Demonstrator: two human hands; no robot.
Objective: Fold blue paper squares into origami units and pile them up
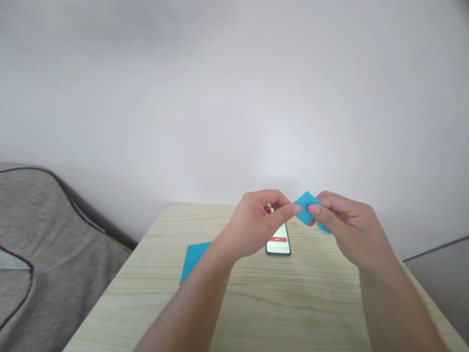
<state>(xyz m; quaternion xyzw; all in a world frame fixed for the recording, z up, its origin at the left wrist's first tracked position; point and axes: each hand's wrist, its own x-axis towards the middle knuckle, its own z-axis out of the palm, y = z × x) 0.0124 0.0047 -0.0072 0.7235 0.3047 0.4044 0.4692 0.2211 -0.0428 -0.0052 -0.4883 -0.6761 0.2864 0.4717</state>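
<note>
Above the far part of the table, both hands pinch a small folded piece of blue paper (305, 202) that shows a diamond-like outline. My left hand (256, 222) grips its left corner between thumb and forefinger. On the other side, my right hand (346, 222) has its thumb pressed flat on the paper, the fingers curled behind. A bit of blue (324, 228) shows below the right fingers; whether it belongs to the same paper I cannot tell. Partly covered by my left forearm, a larger sheet of blue paper (194, 259) lies on the table.
A phone (278, 244) with a lit screen and a red bar lies beneath my left hand on the pale wooden table (293, 303). Behind the table rises a white wall (234, 98). Grey fabric (66, 254) with dark piping is at the left.
</note>
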